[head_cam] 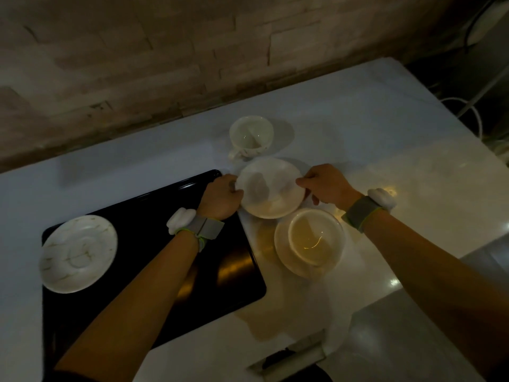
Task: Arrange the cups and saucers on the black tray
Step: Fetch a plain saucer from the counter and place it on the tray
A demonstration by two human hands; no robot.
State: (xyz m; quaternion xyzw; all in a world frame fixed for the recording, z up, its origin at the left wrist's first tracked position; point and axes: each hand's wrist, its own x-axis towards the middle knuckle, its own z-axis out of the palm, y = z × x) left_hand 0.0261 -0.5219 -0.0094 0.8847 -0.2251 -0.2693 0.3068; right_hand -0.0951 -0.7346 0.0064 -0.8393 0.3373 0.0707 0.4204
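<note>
A black tray lies on the white counter at the left, with one marbled white saucer on its left end. Just right of the tray's far corner is a plain white saucer. My left hand grips its left rim and my right hand grips its right rim. Behind it stands an empty white cup with its handle toward the tray. In front of it a second white cup sits on its own saucer.
The white counter ends at a stone-tile wall behind and drops off at the right, where cables hang. A small dark recessed fitting sits in the counter near the front edge.
</note>
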